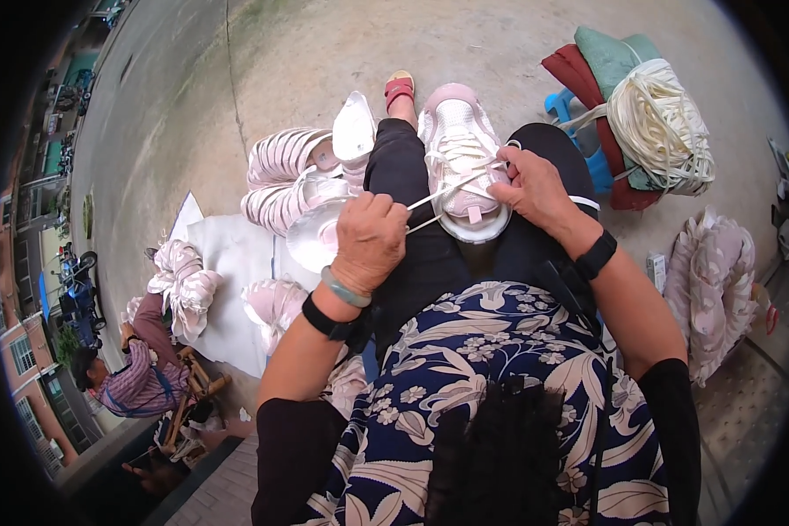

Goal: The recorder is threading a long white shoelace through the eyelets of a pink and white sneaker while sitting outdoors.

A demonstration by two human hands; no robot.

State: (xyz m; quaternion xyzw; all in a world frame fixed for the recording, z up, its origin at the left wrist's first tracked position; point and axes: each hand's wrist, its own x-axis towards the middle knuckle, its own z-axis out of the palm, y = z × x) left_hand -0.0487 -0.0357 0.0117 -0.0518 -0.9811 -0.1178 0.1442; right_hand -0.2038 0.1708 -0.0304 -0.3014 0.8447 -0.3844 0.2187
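A white and pale pink sneaker [454,118] rests across my lap, its toe pointing away from me. White shoelace [437,195] crosses its tongue and runs taut toward the left. My left hand [370,235] is closed around that stretched lace, just left of the shoe's heel end. At the shoe's right side, my right hand [537,184] pinches lace near the eyelets between thumb and fingers. The insides of both grips are partly hidden.
Stacked pink and white shoe uppers [276,167] lie left of my legs, near a white sheet [228,272]. A bundle of white laces [662,127] sits on a blue stool [598,167] at right. More tied uppers [710,289] lie below it. Another person [140,381] sits at far left.
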